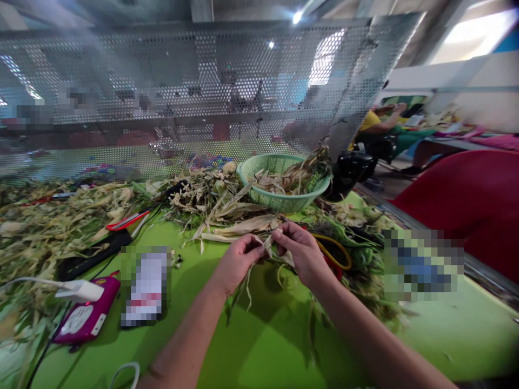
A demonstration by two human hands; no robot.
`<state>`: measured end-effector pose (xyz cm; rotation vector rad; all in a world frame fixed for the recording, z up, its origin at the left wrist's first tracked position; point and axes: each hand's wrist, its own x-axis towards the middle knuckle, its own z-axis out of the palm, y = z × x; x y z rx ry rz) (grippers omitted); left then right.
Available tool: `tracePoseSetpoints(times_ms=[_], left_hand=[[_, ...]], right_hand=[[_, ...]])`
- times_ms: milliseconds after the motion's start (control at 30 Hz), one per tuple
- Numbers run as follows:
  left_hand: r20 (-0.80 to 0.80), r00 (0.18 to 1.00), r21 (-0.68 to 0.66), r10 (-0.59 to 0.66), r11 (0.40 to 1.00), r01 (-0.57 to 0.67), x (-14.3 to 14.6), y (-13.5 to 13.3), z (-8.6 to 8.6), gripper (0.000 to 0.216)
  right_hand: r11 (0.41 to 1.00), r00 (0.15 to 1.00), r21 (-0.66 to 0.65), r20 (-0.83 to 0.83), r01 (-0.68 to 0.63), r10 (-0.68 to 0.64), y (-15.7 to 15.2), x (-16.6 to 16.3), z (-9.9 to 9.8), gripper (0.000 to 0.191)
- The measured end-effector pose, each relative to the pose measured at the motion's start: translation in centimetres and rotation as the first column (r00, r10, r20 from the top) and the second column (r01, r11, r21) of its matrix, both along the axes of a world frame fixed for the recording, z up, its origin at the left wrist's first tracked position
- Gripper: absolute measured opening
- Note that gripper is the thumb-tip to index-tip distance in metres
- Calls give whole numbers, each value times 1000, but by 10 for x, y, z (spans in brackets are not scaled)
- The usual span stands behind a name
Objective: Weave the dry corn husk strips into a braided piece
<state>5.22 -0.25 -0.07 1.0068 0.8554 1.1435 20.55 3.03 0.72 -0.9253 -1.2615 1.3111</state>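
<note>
My left hand (237,265) pinches a pale, dry strip of corn husk (267,246) between thumb and fingers, above the green tabletop (259,340). Close beside it, my right hand (302,251) has its thumb and fingers closed on the same bundle of husk. Thin loose strips hang down below both hands. Longer dry husks (239,227) lie just behind my fingers. A light green plastic basket (284,202) stands farther back with dry husks in it. To the right of my right hand, a yellow loop (343,254) shows among greenish husks.
Husk piles (68,216) cover the left side. An orange-red cutter (127,220) lies near a black strap-like thing (95,256). A magenta power socket (87,316) holds a white plug (83,290). Perforated metal (162,108) closes the back; a red surface (462,200) stands right.
</note>
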Motion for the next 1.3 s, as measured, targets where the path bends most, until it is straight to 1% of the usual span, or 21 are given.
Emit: tracePoseSetpoints(times_ms=[100,200,300,400,567,667,767,800,833,900,933,967,1000,1100,1133,1200,1300], left_hand=[[11,1000,36,0,999,-1,0,-1,2,28],[20,1000,-5,20,1000,-20,0,-2,2,29],[7,1000,-54,16,998,-15,0,-2,2,31],[5,1000,-66,18,998,-18,1,-2,4,29],[44,996,-7,83,997,-83,4,-2,3,25],[16,999,39,48,998,-49,2,-3,2,24],[-65,998,31,-26,999,28,-5,-3,5,30],[-105,994,26,-21,999,24,-9,-3,6,32],[-148,989,32,16,999,-11,-13,-4,9,34],[-227,963,102,147,987,-127,-20,-3,13,36],[-254,947,146,197,976,-164,-22,-3,15,36],[-285,933,184,222,967,-174,-23,-3,17,35],[-320,923,206,215,966,-154,-23,-3,18,33],[-400,910,199,109,979,-30,-18,-2,16,31],[-387,919,187,72,982,2,-16,-2,14,31],[-309,951,152,0,987,49,-12,-2,10,32],[-190,981,94,-45,994,63,-10,-1,7,31]], right_hand=[[999,999,-38,-51,11,-13,0,-1,-1,30],[999,998,-47,-57,8,-11,2,2,-1,29],[1000,999,-26,-43,0,-1,4,5,1,29],[1000,999,-27,-49,5,-7,6,6,0,28],[995,983,-95,-186,-28,10,9,4,-3,25],[993,977,-105,-209,-51,28,9,6,-3,25],[997,989,-54,-143,-48,40,10,11,0,24],[998,993,-32,-114,-44,40,10,12,2,24],[999,996,-12,-83,-44,43,9,13,3,25],[998,998,12,-17,-65,65,8,13,6,27],[996,996,20,17,-85,84,7,13,6,28],[994,993,25,49,-105,103,6,11,7,29],[992,990,28,78,-122,119,4,10,7,30],[989,983,44,129,-141,134,1,6,6,31],[989,981,50,138,-141,133,0,5,5,32],[988,980,66,152,-142,131,-2,3,5,32],[987,981,82,148,-138,125,-4,0,5,32]])
